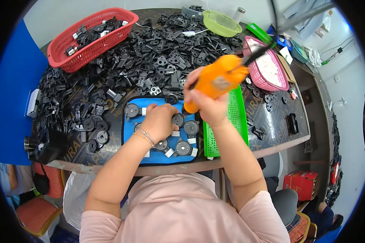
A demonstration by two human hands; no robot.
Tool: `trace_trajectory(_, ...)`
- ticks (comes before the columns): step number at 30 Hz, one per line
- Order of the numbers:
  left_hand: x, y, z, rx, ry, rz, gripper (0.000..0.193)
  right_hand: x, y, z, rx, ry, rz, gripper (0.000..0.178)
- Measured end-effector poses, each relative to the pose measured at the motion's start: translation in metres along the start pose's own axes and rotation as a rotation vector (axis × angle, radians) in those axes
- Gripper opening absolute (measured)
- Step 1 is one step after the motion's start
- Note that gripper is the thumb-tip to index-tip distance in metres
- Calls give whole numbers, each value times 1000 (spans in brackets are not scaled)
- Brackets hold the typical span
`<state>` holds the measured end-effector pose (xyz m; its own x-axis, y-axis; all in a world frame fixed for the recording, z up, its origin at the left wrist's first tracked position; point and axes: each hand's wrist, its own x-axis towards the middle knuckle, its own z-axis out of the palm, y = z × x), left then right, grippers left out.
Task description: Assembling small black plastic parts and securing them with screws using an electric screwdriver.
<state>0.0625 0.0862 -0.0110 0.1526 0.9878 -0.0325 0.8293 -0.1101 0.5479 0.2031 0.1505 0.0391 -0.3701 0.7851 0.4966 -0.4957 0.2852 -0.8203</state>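
Note:
My right hand (210,106) is wrapped round an orange electric screwdriver (223,75), which is tilted so that its lower end meets a round black plastic part (177,119). A dark cord runs from the tool's top toward the upper right. Fingers of my left hand (160,120) grip that part from the left on a blue mat (128,131). Several similar discs with white blocks lie around it, among them a disc (183,148) near the mat's front edge. Another black ring-shaped piece (171,98) rests at the mat's far edge. My left hand covers some parts.
Loose black parts (162,48) are heaped across the table's far side. A red basket (91,40) stands far left, a green basket (225,150) beside the mat, a pink basket (267,71) with white pieces at right. Chairs (38,214) stand below the table.

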Motion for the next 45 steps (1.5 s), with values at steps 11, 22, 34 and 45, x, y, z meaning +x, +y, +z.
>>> trace_trajectory(11,-2,4,-4,-3,-7,0,42,-41,-43,-77,-174,265,-143,23)
trace_trajectory(22,-3,4,-4,-10,0,-7,43,-36,-31,-70,-99,244,-128,22)
trace_trajectory(34,-3,2,-4,-24,2,11,42,-36,-28,-68,-82,243,-72,21)
trace_trajectory(45,-3,2,-4,-10,-10,-2,40,-22,-49,-35,40,135,-187,23)
